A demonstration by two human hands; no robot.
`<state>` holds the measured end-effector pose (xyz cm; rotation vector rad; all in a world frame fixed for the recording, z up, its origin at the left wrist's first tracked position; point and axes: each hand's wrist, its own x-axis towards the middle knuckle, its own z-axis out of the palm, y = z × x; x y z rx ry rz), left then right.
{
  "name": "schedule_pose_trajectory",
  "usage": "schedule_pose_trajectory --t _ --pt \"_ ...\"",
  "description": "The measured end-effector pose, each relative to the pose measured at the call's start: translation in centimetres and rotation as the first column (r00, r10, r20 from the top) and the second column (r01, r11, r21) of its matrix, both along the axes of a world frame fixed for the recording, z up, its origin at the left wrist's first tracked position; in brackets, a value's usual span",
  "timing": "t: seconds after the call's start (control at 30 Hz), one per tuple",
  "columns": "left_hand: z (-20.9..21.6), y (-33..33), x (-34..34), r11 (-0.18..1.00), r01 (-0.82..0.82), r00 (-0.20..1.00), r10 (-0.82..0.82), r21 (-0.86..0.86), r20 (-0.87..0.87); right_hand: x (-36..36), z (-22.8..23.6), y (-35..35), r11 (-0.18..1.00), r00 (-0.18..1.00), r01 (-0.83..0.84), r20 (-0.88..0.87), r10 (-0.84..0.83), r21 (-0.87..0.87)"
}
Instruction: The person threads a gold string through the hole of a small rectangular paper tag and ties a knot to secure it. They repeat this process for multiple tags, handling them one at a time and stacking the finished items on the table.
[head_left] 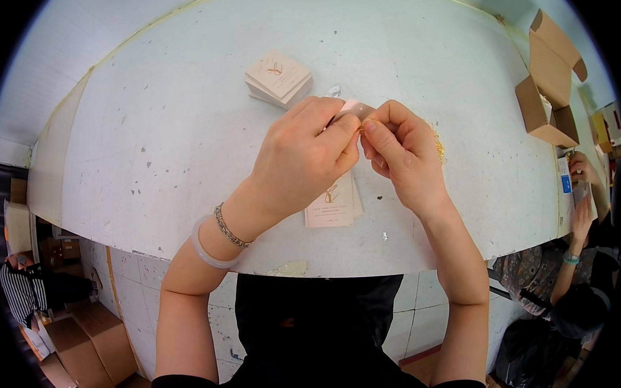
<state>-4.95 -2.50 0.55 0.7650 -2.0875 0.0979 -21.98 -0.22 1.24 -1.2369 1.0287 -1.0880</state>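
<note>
My left hand (295,156) and my right hand (409,156) meet over the middle of the table, both closed in a pinch. Between their fingertips is a thin gold-coloured piece (360,129), too small to make out fully. A pale, shiny flat piece (358,108) shows behind the fingers, mostly hidden by them. Just past my right hand lies a gold chain heap (440,149), partly covered. Below the hands a few pale printed cards (329,215) overlap on the table. Beyond my left hand stands a stack of similar cards (279,76).
A small crumpled silvery piece (334,91) lies near the card stack. An open cardboard box (549,110) stands at the table's right edge. Close to it, a co-worker's hands (581,217) hold something pale. Brown cartons (100,337) sit on the floor at lower left.
</note>
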Motion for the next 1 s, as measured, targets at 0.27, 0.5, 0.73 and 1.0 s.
schedule_pose_trajectory --t 0.27,0.5,0.73,1.0 --pt "-0.12 -0.01 -0.19 0.999 -0.018 1.0 0.018 -0.04 -0.014 0.1 -0.32 0.06 0.998 0.998 0.026 -0.049 -0.029 -0.062" --pt "-0.15 0.13 -0.18 0.998 -0.03 0.999 0.031 -0.061 0.015 0.55 -0.81 0.26 0.931 0.917 0.091 -0.334 -0.217 -0.355" --pt "-0.46 0.03 -0.48 0.991 -0.045 0.998 0.05 -0.125 0.036 0.58 -0.69 0.28 0.852 0.845 0.091 -0.412 -0.34 -0.515" --pt "0.04 0.46 -0.36 0.997 -0.025 1.0 0.026 0.069 -0.012 0.55 -0.7 0.29 0.858 0.878 0.096 -0.362 -0.312 -0.504"
